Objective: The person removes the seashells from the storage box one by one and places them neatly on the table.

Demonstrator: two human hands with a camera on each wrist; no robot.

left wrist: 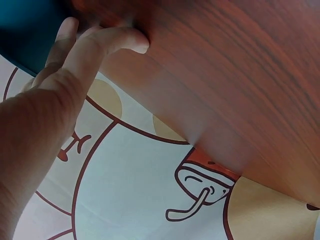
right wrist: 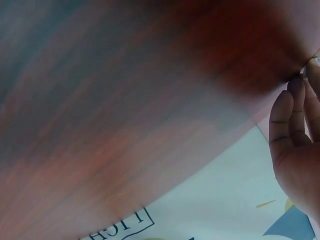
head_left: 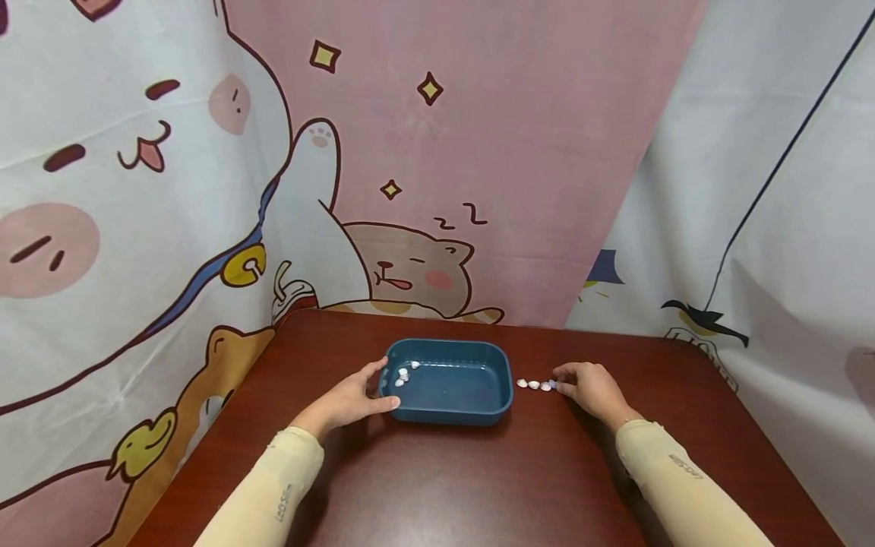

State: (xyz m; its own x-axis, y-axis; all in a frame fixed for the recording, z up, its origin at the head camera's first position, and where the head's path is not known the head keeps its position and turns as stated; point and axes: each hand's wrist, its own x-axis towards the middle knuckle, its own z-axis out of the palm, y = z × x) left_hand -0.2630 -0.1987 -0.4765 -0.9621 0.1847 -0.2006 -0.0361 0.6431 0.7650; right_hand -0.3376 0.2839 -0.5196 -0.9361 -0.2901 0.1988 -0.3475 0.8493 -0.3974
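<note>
Across the middle of the brown table (head_left: 437, 486), the head view shows a blue tray (head_left: 447, 417) with a small cluster of white shells (head_left: 403, 374) inside, toward its left end. The left hand (head_left: 352, 398) is spread wide around that end, its thumb at the near rim and another finger by the far left corner; its fingers touch the tray without curling round it. Just to the right of the tray, white pieces (head_left: 534, 385) lie on the table in a short row running left to right. At the row's right end, the right hand (head_left: 595, 390) has its thumb and fingertips drawn together, pinching a bluish piece (head_left: 552, 384) low against the tabletop. Pale sleeves (head_left: 683, 486) cover both forearms. Behind the far edge hangs a printed cloth (head_left: 506, 152) with a pink area and cartoon animals, which also runs along the left side.

From the left wrist, the tray fills one upper corner, with fingers of the left hand against it and one bent fingertip over the wood; the cloth shows past the table's edge.

From the right wrist, much of the tabletop is blurred. The right hand sits at the picture's border, its fingertips close together with a tiny pale fleck at them, partly cut off.
</note>
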